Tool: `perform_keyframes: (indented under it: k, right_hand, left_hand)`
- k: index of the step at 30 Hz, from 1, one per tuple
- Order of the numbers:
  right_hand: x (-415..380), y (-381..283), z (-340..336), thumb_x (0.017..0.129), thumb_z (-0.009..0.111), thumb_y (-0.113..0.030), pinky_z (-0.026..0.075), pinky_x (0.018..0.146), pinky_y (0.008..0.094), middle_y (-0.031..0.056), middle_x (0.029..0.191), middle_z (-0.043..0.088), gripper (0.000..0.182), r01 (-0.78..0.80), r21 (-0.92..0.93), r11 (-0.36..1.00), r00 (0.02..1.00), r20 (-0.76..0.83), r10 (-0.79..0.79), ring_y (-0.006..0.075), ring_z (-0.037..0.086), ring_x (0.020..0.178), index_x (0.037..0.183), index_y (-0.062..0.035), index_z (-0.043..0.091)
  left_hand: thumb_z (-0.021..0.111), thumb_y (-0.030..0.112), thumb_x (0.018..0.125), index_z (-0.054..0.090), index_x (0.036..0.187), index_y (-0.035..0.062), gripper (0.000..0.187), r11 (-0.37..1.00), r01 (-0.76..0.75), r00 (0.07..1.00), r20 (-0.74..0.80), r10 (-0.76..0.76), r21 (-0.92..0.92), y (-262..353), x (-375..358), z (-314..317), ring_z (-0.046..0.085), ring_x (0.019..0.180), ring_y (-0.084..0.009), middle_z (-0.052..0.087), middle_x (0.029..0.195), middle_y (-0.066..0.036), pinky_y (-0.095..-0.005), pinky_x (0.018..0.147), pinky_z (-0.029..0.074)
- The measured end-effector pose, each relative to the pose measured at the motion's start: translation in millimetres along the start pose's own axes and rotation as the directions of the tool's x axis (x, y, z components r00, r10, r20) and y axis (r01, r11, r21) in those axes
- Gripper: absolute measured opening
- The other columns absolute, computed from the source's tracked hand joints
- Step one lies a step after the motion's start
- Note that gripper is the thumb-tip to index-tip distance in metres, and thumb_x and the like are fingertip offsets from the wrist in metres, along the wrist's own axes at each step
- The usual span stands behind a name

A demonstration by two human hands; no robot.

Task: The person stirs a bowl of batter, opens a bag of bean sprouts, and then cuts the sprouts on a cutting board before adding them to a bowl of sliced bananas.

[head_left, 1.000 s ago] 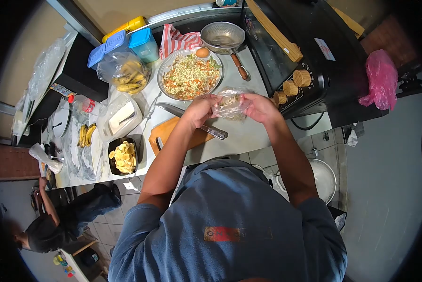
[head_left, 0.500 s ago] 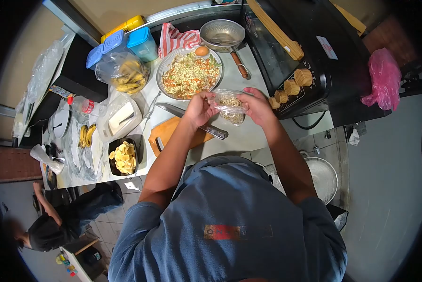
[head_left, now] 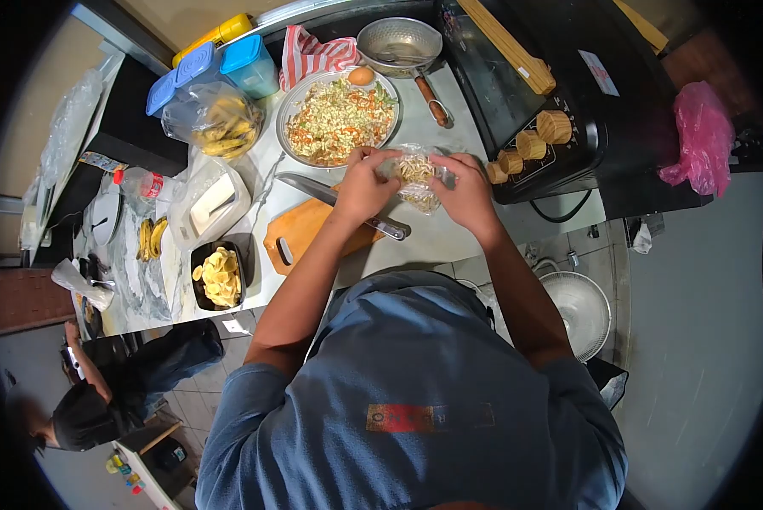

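A small clear plastic bag (head_left: 417,197) of pale, stringy food rests over the counter between my hands. My left hand (head_left: 367,185) pinches the bag's left side near the top, fingers closed on the plastic. On the opposite side my right hand (head_left: 466,194) grips the bag's edge, thumb and fingers closed. Behind my left hand a round metal tray (head_left: 284,136) holds chopped vegetables with pale bits and a brown egg (head_left: 361,76). A large knife (head_left: 309,188) lies across the wooden cutting board (head_left: 300,234), its handle partly beneath my left wrist.
A hammered pan (head_left: 398,42) stands behind the tray, near a black oven (head_left: 568,127) on the right. Leftward are a black container of sliced yellow food (head_left: 221,277), a white tub (head_left: 211,204), a bag of bananas (head_left: 226,126) and lidded containers. A person (head_left: 84,408) is at lower left.
Both hands have shifted their hold on the bag, with fingers now higher along its sides. The stringy food shows more plainly between them. The view has moved slightly.
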State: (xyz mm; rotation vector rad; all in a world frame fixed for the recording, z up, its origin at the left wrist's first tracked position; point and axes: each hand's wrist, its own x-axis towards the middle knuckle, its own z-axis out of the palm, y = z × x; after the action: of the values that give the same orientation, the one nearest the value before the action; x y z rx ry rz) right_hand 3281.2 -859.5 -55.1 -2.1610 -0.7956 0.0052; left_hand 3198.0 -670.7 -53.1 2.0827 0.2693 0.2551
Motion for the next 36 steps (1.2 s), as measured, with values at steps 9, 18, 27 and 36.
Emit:
perform_keyframes:
  k: [9,18,27,36]
  right_hand:
    - [5.7,-1.5,6.0,0.071,0.070,0.000,0.051,0.088,0.0315,0.0140,0.130,0.044,0.072,-0.129,0.145,0.981,0.977,0.190,0.100,0.0252,0.057,0.108,0.138,-0.0043,0.045]
    - [11.0,-14.3,3.2,0.071,0.067,0.002,0.051,0.092,0.0336,0.0144,0.137,0.040,0.076,-0.129,0.243,0.962,0.985,0.145,0.095,0.0267,0.054,0.115,0.142,-0.0047,0.039]
    - [4.0,-8.6,1.2,0.077,0.072,-0.012,0.049,0.091,0.0367,0.0149,0.132,0.044,0.060,-0.123,0.326,0.937,0.986,0.144,0.079,0.0285,0.053,0.116,0.131,-0.0007,0.050]
    - [-14.8,5.7,0.2,0.060,0.089,-0.015,0.041,0.102,0.0424,0.0201,0.142,0.034,0.118,-0.168,0.346,0.923,0.980,0.163,0.117,0.0318,0.045,0.125,0.146,-0.0080,0.010]
  left_hand:
    - [0.073,0.004,0.072,0.046,0.137,0.0113,0.071,0.993,-0.004,0.994,0.106,-0.008,0.114,-14.6,6.8,4.7,0.060,0.073,-0.0186,0.060,0.102,-0.014,-0.0315,0.070,0.051]
    - [0.067,-0.003,0.076,0.039,0.143,0.0082,0.073,0.982,0.137,0.975,0.191,-0.111,-0.128,-4.3,8.0,1.3,0.059,0.084,-0.0134,0.059,0.116,-0.010,-0.0267,0.073,0.051]
    - [0.063,-0.004,0.081,0.041,0.143,0.0093,0.067,0.934,0.178,0.966,0.237,-0.106,-0.310,-13.8,5.4,-4.6,0.060,0.089,-0.0137,0.057,0.119,-0.007,-0.0267,0.076,0.050]
    - [0.055,-0.002,0.086,0.062,0.123,0.0077,0.039,0.900,0.058,0.997,0.066,-0.033,-0.433,-18.4,5.9,-22.0,0.049,0.127,-0.0214,0.051,0.136,-0.014,-0.0308,0.102,0.039]
